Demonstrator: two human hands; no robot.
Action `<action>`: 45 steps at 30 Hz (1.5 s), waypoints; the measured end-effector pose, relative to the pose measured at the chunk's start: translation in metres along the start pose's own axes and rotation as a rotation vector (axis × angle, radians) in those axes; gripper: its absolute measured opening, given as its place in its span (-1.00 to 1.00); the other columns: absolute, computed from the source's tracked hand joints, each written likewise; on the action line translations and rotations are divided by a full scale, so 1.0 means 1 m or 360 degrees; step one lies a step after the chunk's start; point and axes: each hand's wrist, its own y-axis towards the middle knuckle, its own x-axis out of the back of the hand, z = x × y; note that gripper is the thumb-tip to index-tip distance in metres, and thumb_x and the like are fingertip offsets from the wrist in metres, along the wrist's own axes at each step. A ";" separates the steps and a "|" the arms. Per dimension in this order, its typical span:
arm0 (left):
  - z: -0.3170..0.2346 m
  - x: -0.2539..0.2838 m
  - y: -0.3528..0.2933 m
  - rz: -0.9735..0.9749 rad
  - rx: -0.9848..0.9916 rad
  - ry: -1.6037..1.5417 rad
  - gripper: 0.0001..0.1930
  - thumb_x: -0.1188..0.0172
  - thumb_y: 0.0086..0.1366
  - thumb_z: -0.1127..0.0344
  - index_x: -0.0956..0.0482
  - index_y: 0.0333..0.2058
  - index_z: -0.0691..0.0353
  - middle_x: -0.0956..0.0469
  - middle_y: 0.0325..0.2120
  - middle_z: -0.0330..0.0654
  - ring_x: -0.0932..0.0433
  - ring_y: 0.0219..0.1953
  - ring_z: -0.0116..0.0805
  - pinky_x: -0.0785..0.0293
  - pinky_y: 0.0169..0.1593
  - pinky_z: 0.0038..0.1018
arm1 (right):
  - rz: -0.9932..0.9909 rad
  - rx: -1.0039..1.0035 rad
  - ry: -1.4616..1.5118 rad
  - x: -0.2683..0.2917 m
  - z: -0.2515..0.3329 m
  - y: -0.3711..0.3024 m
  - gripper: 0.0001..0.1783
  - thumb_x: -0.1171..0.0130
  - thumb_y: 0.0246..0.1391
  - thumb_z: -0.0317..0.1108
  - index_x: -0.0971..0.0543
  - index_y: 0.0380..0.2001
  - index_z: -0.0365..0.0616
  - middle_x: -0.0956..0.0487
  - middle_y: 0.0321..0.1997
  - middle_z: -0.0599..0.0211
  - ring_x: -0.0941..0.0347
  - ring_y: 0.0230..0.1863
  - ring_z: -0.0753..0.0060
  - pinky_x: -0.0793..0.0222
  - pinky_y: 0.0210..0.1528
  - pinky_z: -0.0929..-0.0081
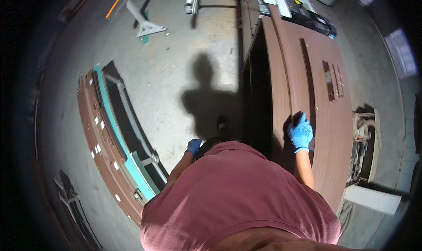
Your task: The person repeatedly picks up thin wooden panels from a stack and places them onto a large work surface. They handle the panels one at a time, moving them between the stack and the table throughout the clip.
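My right hand [301, 133], in a blue glove, is over a wood-brown work surface [327, 136] at my right. Its fingers stretch forward beside a long dark narrow strip [306, 70]; no held thing shows, and whether they touch the strip I cannot tell. My left hand [194, 146], also blue-gloved, hangs low by my side above the floor, its thumb apart from the fingers and nothing visible in it. Another long brown strip [281, 53] runs along the surface's left part. Further right lie short dark pieces [329, 80] with thin slips beside them.
Brown profiles with white tags [97, 123] lie on a teal-edged stand [116, 114] at the left. A grey metal foot [145, 27] stands on the floor ahead. Black cases and tools [310, 20] sit at the surface's far end. Machinery with a hose [362, 136] is at right.
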 end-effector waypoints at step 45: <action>-0.002 0.012 0.025 0.0156 0.0026 -0.0117 -0.76 -0.25 0.32 0.13 -0.55 -0.27 0.18 -0.56 -0.43 -0.12 -0.59 -0.38 -0.15 -0.50 -0.36 -0.21 | -0.0280 -0.0450 -0.0222 -0.006 -0.078 -0.111 -0.65 0.00 0.35 -0.22 -0.55 0.03 -0.20 -0.72 -0.36 0.08 -0.71 -0.39 0.03 -0.60 -0.38 0.10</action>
